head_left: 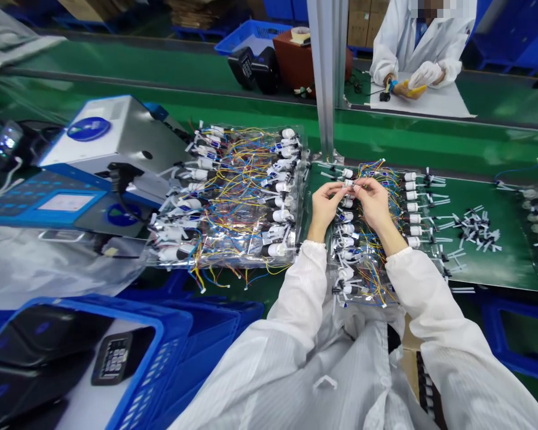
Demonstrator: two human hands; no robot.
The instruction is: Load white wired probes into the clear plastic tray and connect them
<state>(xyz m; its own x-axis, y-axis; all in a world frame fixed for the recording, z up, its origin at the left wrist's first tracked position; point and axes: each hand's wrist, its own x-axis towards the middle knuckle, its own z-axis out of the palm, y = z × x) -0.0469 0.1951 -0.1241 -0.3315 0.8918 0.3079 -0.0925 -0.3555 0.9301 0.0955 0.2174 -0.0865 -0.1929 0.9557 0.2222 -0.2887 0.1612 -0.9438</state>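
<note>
My left hand point(325, 203) and my right hand point(374, 200) meet over a row of small white cylinder parts with coloured wires point(356, 239) on the green bench point(484, 269). Both hands pinch one small white part point(352, 186) between their fingertips. More white cylinders point(412, 209) lie in a column just right of my right hand. Both arms wear white sleeves.
A clear tray of wired parts point(233, 197) sits to the left, beside a blue and grey machine point(85, 173). Loose small clips point(475, 227) lie to the right. Blue crates point(85, 358) stand at lower left. A metal post point(325, 77) rises ahead; another person in white point(424, 42) works across the belt.
</note>
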